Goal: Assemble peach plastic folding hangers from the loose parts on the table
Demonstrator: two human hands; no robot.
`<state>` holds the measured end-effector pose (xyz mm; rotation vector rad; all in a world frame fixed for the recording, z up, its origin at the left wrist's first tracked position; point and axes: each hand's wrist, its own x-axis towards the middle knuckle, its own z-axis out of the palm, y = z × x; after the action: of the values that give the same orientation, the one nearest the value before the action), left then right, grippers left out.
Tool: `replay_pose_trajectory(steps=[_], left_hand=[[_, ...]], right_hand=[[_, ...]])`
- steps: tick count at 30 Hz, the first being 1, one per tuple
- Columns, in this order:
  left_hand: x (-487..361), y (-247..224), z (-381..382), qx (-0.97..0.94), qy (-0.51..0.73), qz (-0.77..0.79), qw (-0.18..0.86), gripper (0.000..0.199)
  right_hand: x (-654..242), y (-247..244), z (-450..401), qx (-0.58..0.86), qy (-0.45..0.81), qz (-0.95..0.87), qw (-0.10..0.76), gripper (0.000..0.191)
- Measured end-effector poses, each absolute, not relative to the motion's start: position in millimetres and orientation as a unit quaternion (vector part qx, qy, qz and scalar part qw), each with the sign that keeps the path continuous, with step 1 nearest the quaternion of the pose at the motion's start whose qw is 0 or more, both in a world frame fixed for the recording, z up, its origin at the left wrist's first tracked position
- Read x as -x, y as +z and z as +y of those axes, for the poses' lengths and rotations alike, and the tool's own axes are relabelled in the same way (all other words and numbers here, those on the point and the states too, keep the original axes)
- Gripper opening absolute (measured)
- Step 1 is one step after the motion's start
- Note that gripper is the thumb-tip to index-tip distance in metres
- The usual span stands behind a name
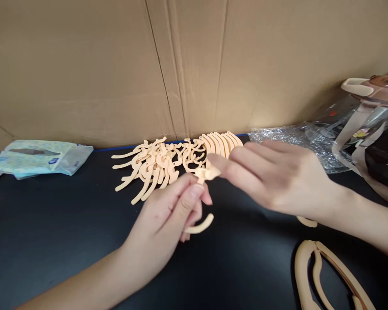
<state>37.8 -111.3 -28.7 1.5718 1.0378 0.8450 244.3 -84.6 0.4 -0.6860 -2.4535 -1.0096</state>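
Observation:
My left hand (177, 206) is closed around a beige curved plastic part (207, 173), which looks like a piece of a folding clothes hanger. One end of it shows above my thumb, and a curved arm (202, 226) sticks out below my fingers. My right hand (278, 176) has its fingers curled at the upper end of that part, pinching its right tip; the thumb is hidden. Just behind both hands lies a loose pile of similar beige hanger parts (148, 168). A neat row of curved beige pieces (218, 144) stands beside that pile, partly covered by my right hand.
Folded beige hanger pieces (305, 275) lie at the lower right on the black table (67, 241). A tissue pack (42, 157) is on the left. Crumpled clear plastic (284, 133) and a strapped bottle (371, 107) stand at right. Cardboard (100, 64) walls off the back.

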Motion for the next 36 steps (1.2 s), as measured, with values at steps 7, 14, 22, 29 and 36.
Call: replay_pose_trajectory(steps=[7, 14, 22, 29, 36], left_hand=[[-39.2, -36.6, -122.2, -0.654, 0.268, 0.387, 0.592, 0.04], [-38.6, -38.1, -117.9, -0.576, 0.276, 0.388, 0.664, 0.044], [-43.1, -28.0, -119.5, -0.583, 0.28, 0.356, 0.675, 0.047], [-43.5, -26.7, -114.7, -0.841, 0.326, 0.366, 0.227, 0.037], [-32.2, -25.0, -47.5, -0.766, 0.28, 0.533, 0.228, 0.037]], right_hand=[[-240.3, -5.8, -91.2, 0.184, -0.352, -0.908, 0.134, 0.031], [-241.9, -6.9, -87.5, 0.16, -0.336, -0.913, 0.165, 0.025], [-246.8, 5.0, -88.2, 0.097, -0.398, -0.892, 0.192, 0.025], [-259.3, 7.4, -79.7, 0.239, -0.277, -0.9, 0.236, 0.03], [-266.4, 17.8, -59.1, 0.457, 0.064, -0.78, 0.423, 0.026]])
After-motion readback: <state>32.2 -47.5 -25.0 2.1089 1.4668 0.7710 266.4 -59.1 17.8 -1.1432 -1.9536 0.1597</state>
